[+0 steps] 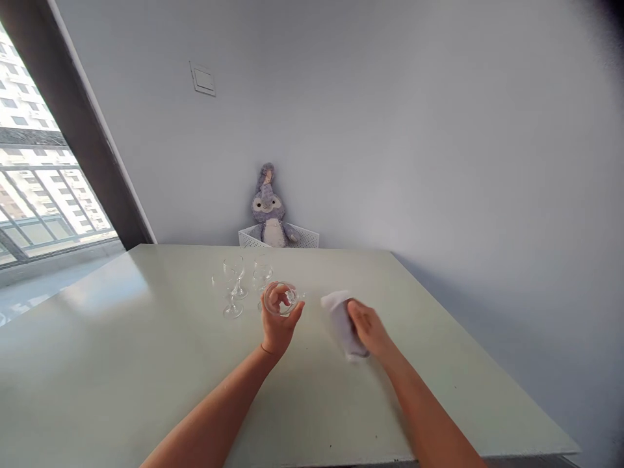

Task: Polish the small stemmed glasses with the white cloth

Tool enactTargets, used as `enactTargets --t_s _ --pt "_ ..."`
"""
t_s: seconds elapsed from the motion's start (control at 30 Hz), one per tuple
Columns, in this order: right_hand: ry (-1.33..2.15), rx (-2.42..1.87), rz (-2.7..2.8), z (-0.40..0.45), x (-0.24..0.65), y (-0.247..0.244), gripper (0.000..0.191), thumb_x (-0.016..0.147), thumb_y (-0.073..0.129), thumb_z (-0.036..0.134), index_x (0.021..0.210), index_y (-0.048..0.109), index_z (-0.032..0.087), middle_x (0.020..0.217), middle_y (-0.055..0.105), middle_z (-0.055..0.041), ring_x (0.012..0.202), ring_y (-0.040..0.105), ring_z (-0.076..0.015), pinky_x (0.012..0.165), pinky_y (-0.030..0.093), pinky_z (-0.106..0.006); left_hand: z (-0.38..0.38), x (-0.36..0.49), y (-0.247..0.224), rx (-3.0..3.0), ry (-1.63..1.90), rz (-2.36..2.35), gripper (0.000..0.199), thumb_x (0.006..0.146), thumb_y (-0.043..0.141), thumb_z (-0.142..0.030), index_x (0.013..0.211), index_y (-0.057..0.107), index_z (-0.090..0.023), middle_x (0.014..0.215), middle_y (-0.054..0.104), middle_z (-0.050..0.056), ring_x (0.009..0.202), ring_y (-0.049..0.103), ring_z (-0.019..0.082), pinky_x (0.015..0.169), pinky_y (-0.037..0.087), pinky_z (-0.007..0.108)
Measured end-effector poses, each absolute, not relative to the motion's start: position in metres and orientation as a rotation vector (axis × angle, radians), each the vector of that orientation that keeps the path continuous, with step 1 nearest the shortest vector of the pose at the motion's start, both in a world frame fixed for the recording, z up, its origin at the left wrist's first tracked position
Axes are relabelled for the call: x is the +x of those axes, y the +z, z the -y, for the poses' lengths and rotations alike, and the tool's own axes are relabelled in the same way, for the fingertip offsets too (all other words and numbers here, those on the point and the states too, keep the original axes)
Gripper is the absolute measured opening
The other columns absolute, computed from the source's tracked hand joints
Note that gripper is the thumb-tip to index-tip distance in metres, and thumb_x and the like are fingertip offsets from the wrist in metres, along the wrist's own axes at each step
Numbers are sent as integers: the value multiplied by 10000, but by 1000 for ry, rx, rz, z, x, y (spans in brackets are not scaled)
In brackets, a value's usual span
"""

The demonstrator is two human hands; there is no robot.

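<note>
My left hand (279,328) is wrapped round a clear wine glass (273,311), whose round rim faces me. To its right, my right hand (366,324) grips a pale cloth (344,325), slightly blurred and held apart from the glass. Just beyond my left hand, several stemmed glasses stand upright on the table, among them a nearer glass (233,311), one behind it (238,273) and another (263,270) partly hidden by my hand.
The pale green table (146,364) spreads under both arms. At its far edge a purple plush toy (267,208) sits in a white perforated basket (309,239). Behind is a plain wall with a switch (203,79); a window with a railing (43,201) lies at left.
</note>
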State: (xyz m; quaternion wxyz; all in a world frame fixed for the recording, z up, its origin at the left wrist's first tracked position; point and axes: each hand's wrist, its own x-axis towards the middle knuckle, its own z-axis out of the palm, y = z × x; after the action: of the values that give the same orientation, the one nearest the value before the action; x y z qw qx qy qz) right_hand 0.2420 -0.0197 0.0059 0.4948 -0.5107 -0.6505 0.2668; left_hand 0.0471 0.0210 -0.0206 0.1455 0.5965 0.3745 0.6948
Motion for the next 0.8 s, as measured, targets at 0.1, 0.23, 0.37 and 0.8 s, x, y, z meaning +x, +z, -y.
enactTargets --t_s 0.1,0.23,0.37,0.8 --pt "719 -1229 1661 17 232 1 358 849 400 437 751 633 183 771 553 -36 521 435 -103 533 394 -257 -20 46 -19 1722 2011 -1070 468 706 618 -245 1090 350 -223 942 521 44 768 547 139 815 429 373" --pt "489 -1168 1630 15 216 -8 268 800 503 355 1009 602 219 953 551 -59 549 452 -103 524 413 -257 -15 48 -24 1848 1853 -1051 374 707 621 -267 1028 437 -215 930 528 39 770 553 136 862 409 384" --pt "478 -1042 1863 21 197 -20 296 814 466 280 1093 557 242 1060 551 -70 719 536 -147 648 453 -282 -6 57 -35 1968 1664 -967 394 695 632 -333 1031 476 -199 975 548 71 838 558 164 826 433 357" --pt "589 -1571 1254 -83 302 -49 153 669 498 299 669 561 160 556 544 11 466 515 -122 479 386 -237 -19 60 -54 2278 1012 -1364 455 790 486 -218 1234 390 -248 1142 554 54 1066 459 208 900 360 406"
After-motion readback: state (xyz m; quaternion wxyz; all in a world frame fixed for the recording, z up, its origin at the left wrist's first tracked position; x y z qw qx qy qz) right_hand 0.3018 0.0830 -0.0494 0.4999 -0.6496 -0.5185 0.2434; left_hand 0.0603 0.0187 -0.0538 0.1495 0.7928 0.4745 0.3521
